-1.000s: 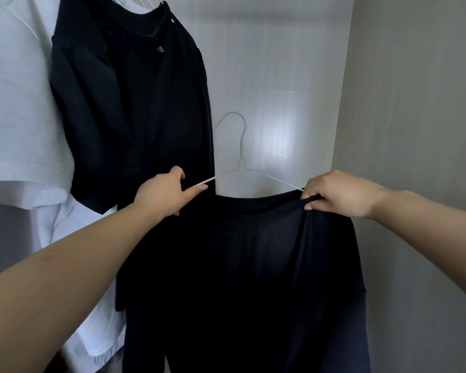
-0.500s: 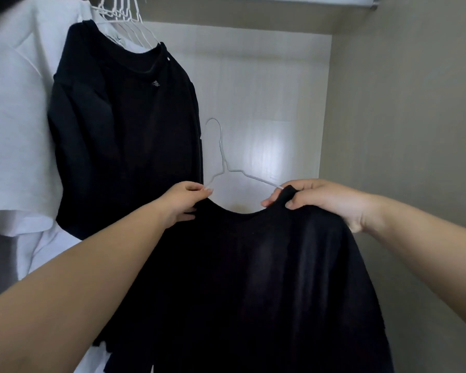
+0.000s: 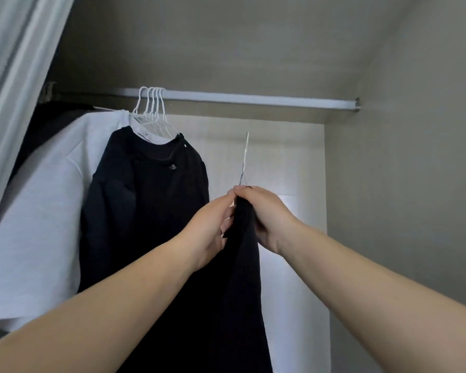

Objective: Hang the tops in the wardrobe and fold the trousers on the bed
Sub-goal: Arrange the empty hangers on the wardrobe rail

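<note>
Change: black top [image 3: 242,278], spread wide earlier, now bunched edge-on between both hands.
Fingers: left hand [image 3: 213,224] and right hand [image 3: 264,214] grip its collar; white hanger [image 3: 244,154] rises above them.
Room: wardrobe rail [image 3: 253,99] overhead.

Both hands, left hand [image 3: 213,227] and right hand [image 3: 264,216], pinch black top [image 3: 240,292] on white hanger [image 3: 244,157] below rail [image 3: 253,99]; hung black top [image 3: 145,197] at left.

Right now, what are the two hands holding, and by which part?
Both the left hand and the right hand grip the black top at its gathered upper end, where it sits on the white wire hanger, hook pointing up below the rail.
</note>
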Demonstrator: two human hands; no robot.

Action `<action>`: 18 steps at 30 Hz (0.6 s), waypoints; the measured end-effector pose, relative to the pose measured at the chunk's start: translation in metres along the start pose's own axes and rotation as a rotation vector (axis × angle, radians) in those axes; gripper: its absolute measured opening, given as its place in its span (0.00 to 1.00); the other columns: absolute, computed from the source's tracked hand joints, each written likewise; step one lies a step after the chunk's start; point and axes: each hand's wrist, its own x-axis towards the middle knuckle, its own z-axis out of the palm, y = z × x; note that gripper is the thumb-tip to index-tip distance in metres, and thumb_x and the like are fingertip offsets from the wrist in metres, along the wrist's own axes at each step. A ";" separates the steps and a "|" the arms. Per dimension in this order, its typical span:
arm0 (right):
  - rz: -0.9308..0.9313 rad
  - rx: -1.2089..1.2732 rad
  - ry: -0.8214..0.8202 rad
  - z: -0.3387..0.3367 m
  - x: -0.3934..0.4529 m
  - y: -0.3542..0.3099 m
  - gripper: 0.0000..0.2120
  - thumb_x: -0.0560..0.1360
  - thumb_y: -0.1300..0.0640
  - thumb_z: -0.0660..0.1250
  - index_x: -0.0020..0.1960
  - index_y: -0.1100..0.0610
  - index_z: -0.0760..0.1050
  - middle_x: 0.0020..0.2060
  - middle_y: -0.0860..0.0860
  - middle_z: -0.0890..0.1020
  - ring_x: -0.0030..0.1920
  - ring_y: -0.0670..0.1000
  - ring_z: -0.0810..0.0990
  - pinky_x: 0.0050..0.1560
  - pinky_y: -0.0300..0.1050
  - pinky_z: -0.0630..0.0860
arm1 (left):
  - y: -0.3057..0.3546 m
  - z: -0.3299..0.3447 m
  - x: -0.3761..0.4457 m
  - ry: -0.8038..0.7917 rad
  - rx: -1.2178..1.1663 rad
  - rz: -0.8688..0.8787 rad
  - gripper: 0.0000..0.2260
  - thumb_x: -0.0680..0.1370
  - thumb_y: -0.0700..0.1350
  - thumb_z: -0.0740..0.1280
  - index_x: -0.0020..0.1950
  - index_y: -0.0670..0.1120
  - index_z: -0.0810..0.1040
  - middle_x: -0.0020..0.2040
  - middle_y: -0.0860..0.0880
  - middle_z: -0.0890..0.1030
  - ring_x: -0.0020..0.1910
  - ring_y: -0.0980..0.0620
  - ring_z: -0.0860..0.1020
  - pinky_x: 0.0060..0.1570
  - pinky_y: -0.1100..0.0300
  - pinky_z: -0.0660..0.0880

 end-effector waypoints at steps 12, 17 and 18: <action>-0.177 -0.061 -0.064 0.096 0.107 -0.073 0.08 0.77 0.54 0.66 0.43 0.57 0.72 0.35 0.51 0.77 0.29 0.46 0.79 0.29 0.37 0.75 | 0.102 -0.061 -0.001 0.079 0.203 0.360 0.13 0.78 0.46 0.67 0.62 0.56 0.75 0.51 0.50 0.85 0.47 0.55 0.84 0.37 0.61 0.78; -0.191 -0.116 -0.031 0.134 0.153 -0.077 0.10 0.76 0.53 0.67 0.47 0.60 0.72 0.42 0.57 0.74 0.39 0.54 0.75 0.35 0.43 0.75 | 0.124 -0.099 0.011 0.161 0.291 0.388 0.17 0.76 0.42 0.70 0.61 0.58 0.73 0.57 0.52 0.82 0.50 0.54 0.83 0.48 0.55 0.80; -0.192 -0.135 -0.024 0.139 0.159 -0.075 0.11 0.76 0.53 0.67 0.48 0.60 0.73 0.41 0.57 0.74 0.38 0.54 0.75 0.32 0.42 0.74 | 0.126 -0.105 0.013 0.172 0.306 0.386 0.20 0.75 0.41 0.71 0.64 0.56 0.73 0.56 0.54 0.82 0.50 0.55 0.83 0.50 0.55 0.80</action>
